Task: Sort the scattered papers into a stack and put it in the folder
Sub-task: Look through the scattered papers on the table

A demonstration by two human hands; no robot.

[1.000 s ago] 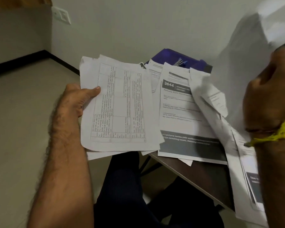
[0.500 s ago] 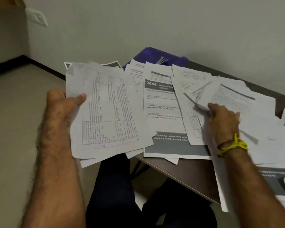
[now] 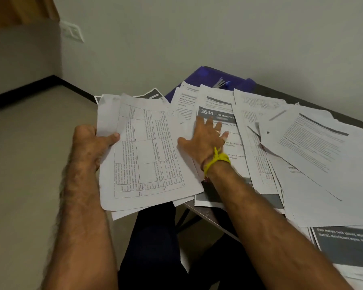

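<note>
**A:** Start with the big picture. The worktop (image 3: 208, 214) carries a wide spread of loose papers (image 3: 314, 155), fanned and overlapping from the near corner out to the right edge of view. The blue folder (image 3: 210, 77) lies at the far side against the wall, half buried under the sheets, so you will have to uncover it before anything goes in.

**B:** And what I've gathered so far?

**A:** Your left hand (image 3: 92, 147) holds the stack (image 3: 147, 155) off the near-left corner of the worktop. The grip there is a pinch on the left edge, thumb on top of the table-printed page, fingers underneath and out of sight. The lower sheets stick out at the bottom, so the stack is not squared yet.

**B:** My right hand?

**A:** Your right hand (image 3: 205, 139) lies flat with fingers spread on the "3644" sheet (image 3: 216, 116), just beside the stack. It presses, it does not pinch. I judge this sheet to be your next pick.

**B:** How do I take it cleanly?

**A:** Slide it toward the stack with the flat palm until an edge lifts or overhangs, then pinch that edge. A neighbouring page overlaps its right side, so draw it leftward to avoid dragging that one along. Lay it on top, matching the corner nearest your left thumb, and tap the edges level every few sheets.
</note>
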